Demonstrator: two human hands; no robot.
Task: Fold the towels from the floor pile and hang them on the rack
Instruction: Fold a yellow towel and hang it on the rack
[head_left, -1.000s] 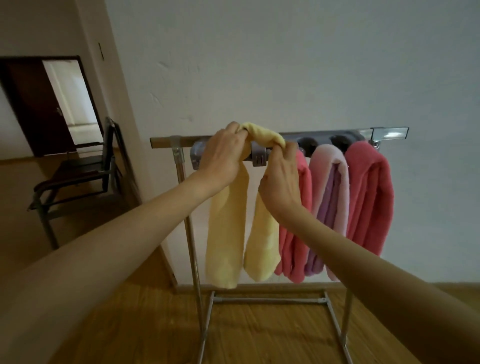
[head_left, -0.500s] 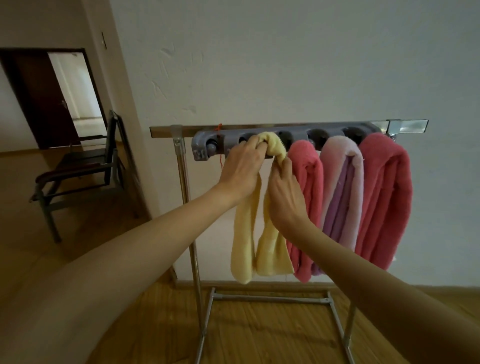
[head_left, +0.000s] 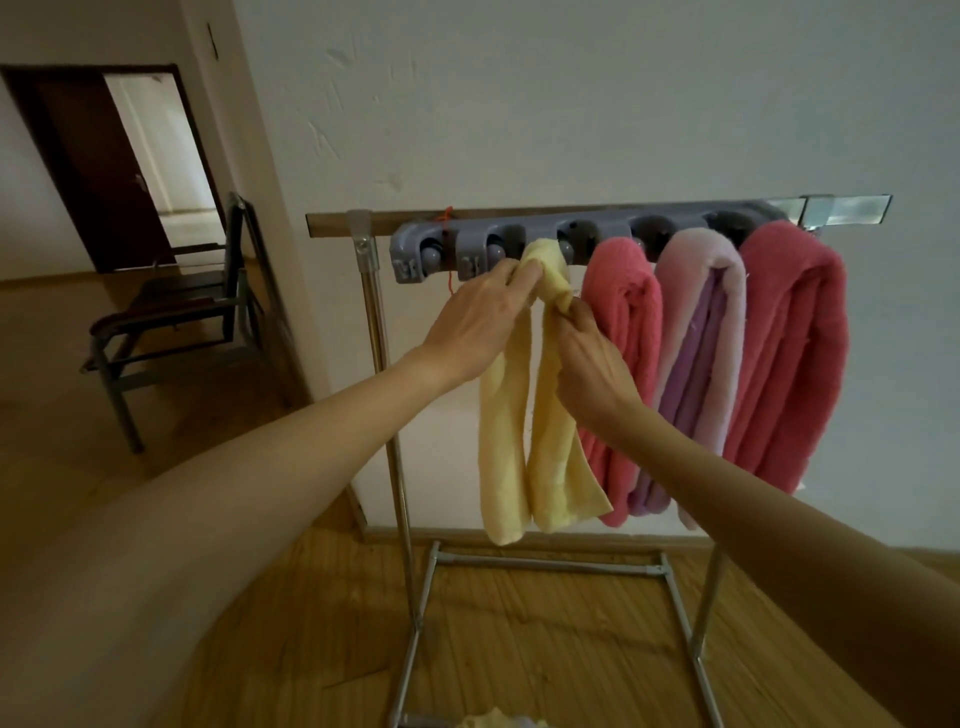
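A folded yellow towel (head_left: 545, 452) hangs doubled from the grey slotted holder (head_left: 421, 254) on the metal rack (head_left: 332, 223). My left hand (head_left: 478, 322) pinches the towel's top fold on its left side. My right hand (head_left: 587, 364) grips the right strand just below the fold. To the right hang a red towel (head_left: 623, 322), a pink and purple towel (head_left: 701, 338) and a bigger red towel (head_left: 789, 353). A bit of the floor pile (head_left: 493, 721), yellowish and pale, shows at the bottom edge.
The rack stands against a white wall (head_left: 571, 104) on a wooden floor (head_left: 519, 639); its base bars (head_left: 545, 564) run low in front. A dark metal chair (head_left: 176, 317) stands to the left near an open doorway (head_left: 156, 156).
The yellow towel moved right along the holder, to just beside the red towel. Both hands went with it and dropped slightly below the bar. The view widened rightwards.
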